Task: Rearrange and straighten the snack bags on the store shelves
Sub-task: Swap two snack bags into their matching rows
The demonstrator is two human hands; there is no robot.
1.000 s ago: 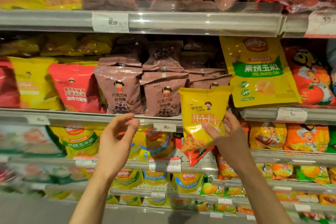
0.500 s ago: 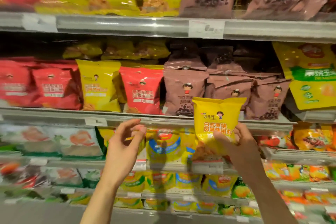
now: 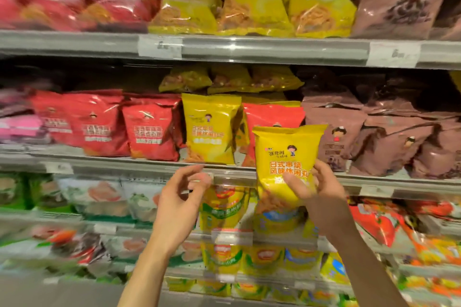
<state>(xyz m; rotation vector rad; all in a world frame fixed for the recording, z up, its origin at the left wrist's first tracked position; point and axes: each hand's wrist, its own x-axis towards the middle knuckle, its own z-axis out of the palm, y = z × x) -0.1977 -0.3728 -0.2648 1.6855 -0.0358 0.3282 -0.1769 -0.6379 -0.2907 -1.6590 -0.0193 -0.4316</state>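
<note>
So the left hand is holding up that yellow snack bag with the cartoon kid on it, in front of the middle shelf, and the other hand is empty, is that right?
Not quite: the head view shows the right hand holding the glossy yellow snack bag with the cartoon child in front of the grey metal middle shelf. The empty one is the left hand, its fingers loosely curled.

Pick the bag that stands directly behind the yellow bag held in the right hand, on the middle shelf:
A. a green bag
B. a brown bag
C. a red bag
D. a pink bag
C: the held yellow bag, gripped by the right hand, overlaps a red bag that stands between a shelved yellow bag and the brown bags.
</note>
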